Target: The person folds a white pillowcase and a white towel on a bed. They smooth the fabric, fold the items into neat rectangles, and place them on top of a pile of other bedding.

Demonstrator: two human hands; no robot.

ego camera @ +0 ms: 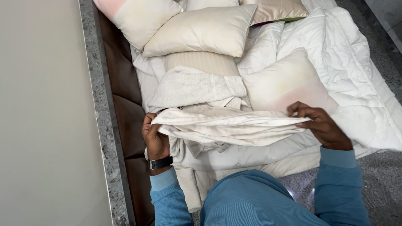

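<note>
Left hand [155, 140] clamped on folded cream cotton sheet [226, 125] near bed's [368, 121] headboard edge; right hand [320, 125] pinched sheet's opposite end, above white quilted duvet [335, 50].

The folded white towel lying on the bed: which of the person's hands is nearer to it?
Left. The left hand grips the cream sheet just below the towel; the right hand holds the sheet's far end, farther away.

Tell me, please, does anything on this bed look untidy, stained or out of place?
Yes. The pillow beside the right hand has a pinkish patch on its near side. A towel lies crumpled in the middle of the bed, and the quilt is bunched up. The sheet held by both hands, left hand included, is creased.
</note>
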